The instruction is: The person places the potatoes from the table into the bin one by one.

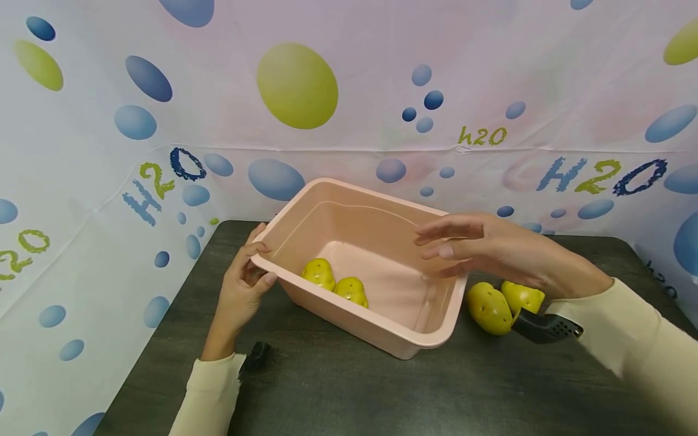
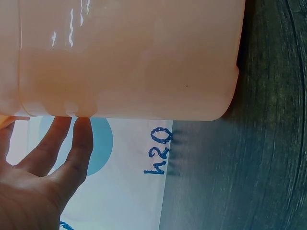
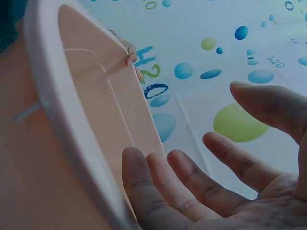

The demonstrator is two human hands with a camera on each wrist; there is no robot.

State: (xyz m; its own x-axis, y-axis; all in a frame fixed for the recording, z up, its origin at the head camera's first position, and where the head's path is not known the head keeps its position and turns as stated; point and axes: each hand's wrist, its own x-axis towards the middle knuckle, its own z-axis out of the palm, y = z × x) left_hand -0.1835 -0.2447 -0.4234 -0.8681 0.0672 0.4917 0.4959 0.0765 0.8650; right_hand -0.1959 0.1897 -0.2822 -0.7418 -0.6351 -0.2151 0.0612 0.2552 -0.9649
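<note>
A pale peach plastic tub [image 1: 349, 322] stands on the dark table in the head view. Thumb and fingers of my left hand [image 1: 240, 293] grip its rim at the left corner; in the left wrist view, fingertips meet the tub's side. My right hand [image 1: 493, 248] hovers over the tub's right end, fingers loosely spread and holding nothing. Two glossy yellow, dimpled, fruit-like pieces [image 1: 319, 274] lie inside the tub along its near-left wall. Beside the right end, under my right wrist, lie a rounded yellow piece [image 1: 489, 309] and a pointed, lemon-like one [image 1: 520, 297], partly covered.
A dark wood-grain tabletop [image 1: 338, 393] extends around the tub. Behind and to the left hangs a white sheet [image 1: 371, 91] with blue and green ovals and H2O lettering. Black straps or mounts [image 1: 545, 327] sit at both wrists.
</note>
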